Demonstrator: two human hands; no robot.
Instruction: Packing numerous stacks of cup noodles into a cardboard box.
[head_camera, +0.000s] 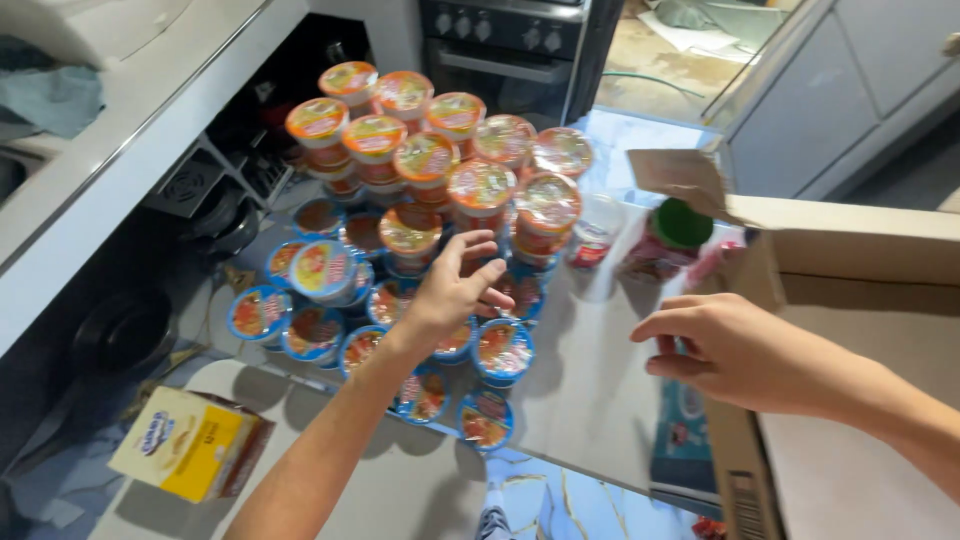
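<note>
Many noodle cups stand packed together on the floor: orange-lidded cups (480, 185) stacked at the back, blue-rimmed cups (320, 270) in front. My left hand (455, 285) hovers over the middle of the group with fingers spread, just above a blue-rimmed cup (503, 350), holding nothing. My right hand (725, 350) is at the near edge of an open cardboard box (860, 300) on the right, fingers loosely curled, with nothing visibly in it.
A yellow carton (190, 445) lies on the floor at lower left. A green-lidded jar (675, 235) and a clear container (595, 235) stand beside the box. An oven (505, 45) is at the back, a white counter (120, 150) on the left.
</note>
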